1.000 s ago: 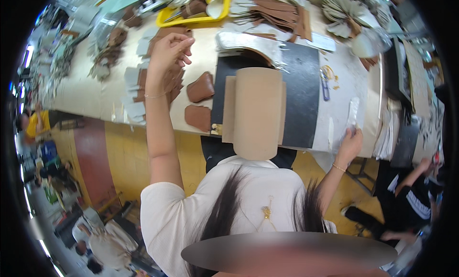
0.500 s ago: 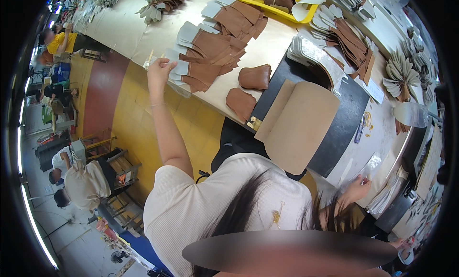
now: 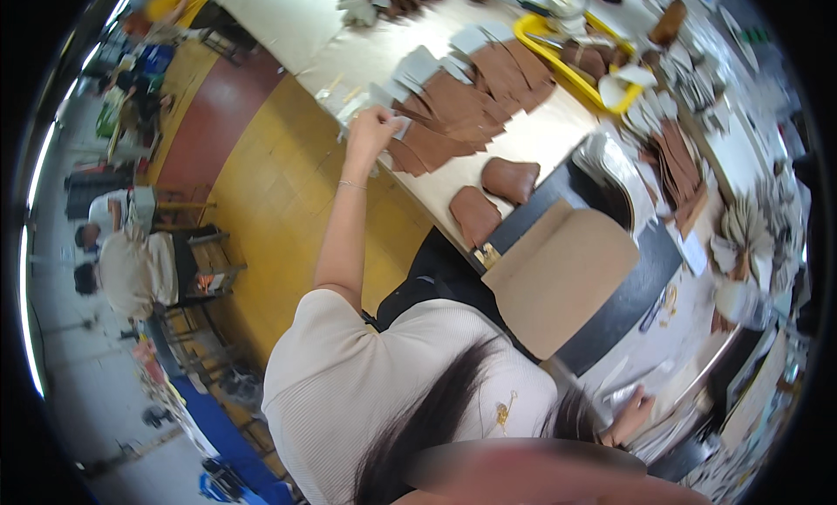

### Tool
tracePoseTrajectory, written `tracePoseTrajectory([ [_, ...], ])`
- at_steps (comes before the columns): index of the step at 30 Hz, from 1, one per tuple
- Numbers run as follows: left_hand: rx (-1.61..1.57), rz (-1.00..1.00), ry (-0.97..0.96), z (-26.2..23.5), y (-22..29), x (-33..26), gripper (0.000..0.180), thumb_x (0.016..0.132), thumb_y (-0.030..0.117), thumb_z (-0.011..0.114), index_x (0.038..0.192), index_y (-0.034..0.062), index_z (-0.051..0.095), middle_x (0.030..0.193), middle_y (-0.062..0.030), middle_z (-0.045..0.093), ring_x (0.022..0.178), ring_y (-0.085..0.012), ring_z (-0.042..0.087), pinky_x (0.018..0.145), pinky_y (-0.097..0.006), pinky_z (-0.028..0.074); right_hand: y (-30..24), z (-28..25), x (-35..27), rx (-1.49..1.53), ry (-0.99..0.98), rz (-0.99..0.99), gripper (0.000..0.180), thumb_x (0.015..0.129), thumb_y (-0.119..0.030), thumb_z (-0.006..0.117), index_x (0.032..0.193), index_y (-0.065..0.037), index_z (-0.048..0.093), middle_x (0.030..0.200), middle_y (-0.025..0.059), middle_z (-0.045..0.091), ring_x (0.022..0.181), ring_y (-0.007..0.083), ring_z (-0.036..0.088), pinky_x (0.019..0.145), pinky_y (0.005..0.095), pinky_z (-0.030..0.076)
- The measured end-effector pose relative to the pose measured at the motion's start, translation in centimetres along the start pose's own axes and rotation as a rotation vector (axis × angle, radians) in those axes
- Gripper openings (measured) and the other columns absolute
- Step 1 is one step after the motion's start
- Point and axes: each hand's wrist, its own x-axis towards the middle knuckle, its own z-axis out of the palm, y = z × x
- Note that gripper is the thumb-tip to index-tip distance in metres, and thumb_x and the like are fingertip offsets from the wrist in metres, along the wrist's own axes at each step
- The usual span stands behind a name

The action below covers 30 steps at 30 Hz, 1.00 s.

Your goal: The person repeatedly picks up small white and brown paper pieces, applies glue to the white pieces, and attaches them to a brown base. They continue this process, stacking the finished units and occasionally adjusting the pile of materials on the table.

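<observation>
My left hand (image 3: pixel 370 130) reaches far out to the left end of the workbench (image 3: pixel 558 139). Its fingers pinch a pale grey cut piece (image 3: pixel 399 126) at the edge of a fanned pile of brown leather pieces (image 3: pixel 462 112). More grey pieces (image 3: pixel 420 66) lie just beyond it. My right hand (image 3: pixel 629 413) rests low at the bench's near right edge, beside pale sheets; its fingers are too small to read. Two rounded brown leather pieces (image 3: pixel 510 178) (image 3: pixel 475 213) lie between my hands, next to a tan board (image 3: pixel 562 278) on a black mat (image 3: pixel 632 309).
A yellow tray (image 3: pixel 534 36) with leather parts stands at the back. More brown stacks (image 3: pixel 676 165) and fanned pale pieces (image 3: pixel 741 226) crowd the right side. Seated people (image 3: pixel 131 269) are off to the left on the yellow and red floor (image 3: pixel 261 182).
My left hand has gone from the top of the brown pile to its left edge and closed on a grey piece. My right hand has dropped lower along the bench edge.
</observation>
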Motion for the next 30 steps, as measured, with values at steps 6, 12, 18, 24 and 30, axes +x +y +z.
tracePoseTrajectory([
  [6,-0.478,-0.14,-0.473,-2.7,1.5,-1.2,0.017,0.079,0.017,0.072,0.084,0.002,0.065,0.078,-0.0003,0.062,0.072,-0.0108,0.055,0.068,-0.026,0.044,-1.8,-3.1,-1.3,0.695,-0.448,0.237,0.038,0.095,-0.031,0.053,0.119,-0.001,0.048,0.099,0.0119,0.058,0.088,0.0206,0.056,0.084,0.0325,0.044],
  [12,-0.599,-0.092,-0.473,-4.5,4.3,-2.1,0.023,0.082,0.016,0.068,0.099,0.0004,0.066,0.089,-0.0035,0.066,0.079,-0.0095,0.059,0.071,-0.025,0.047,0.9,-1.7,-2.5,0.778,-0.377,0.119,0.037,0.098,-0.028,0.05,0.129,-0.007,0.046,0.126,0.0094,0.052,0.104,0.0176,0.051,0.091,0.0341,0.043],
  [18,-0.779,0.041,-0.693,-6.3,11.7,-5.8,0.022,0.087,0.019,0.067,0.099,0.0004,0.065,0.085,-0.0059,0.066,0.062,-0.0096,0.061,0.052,-0.021,0.05,-1.1,-1.7,-2.0,1.175,-0.266,0.225,0.04,0.099,-0.024,0.049,0.131,0.0,0.044,0.133,0.01,0.049,0.112,0.02,0.05,0.098,0.0347,0.038],
  [24,-0.941,0.043,-1.305,-3.3,18.3,-12.1,0.021,0.087,0.014,0.066,0.096,-0.0045,0.064,0.083,-0.0122,0.068,0.062,-0.0166,0.068,0.051,-0.021,0.054,-7.7,-2.0,0.3,1.017,-0.148,0.063,0.028,0.097,-0.017,0.052,0.117,0.003,0.053,0.11,0.0084,0.059,0.101,0.0134,0.054,0.089,0.0287,0.043],
  [30,-0.603,-0.077,-1.522,2.4,18.4,-14.3,0.027,0.088,0.016,0.065,0.1,-0.0084,0.062,0.088,-0.0148,0.068,0.068,-0.0183,0.069,0.055,-0.02,0.055,-16.3,-2.0,-0.2,1.097,-0.012,-0.125,0.021,0.091,-0.007,0.061,0.109,0.003,0.058,0.097,0.0032,0.061,0.085,0.0079,0.056,0.075,0.0218,0.046],
])
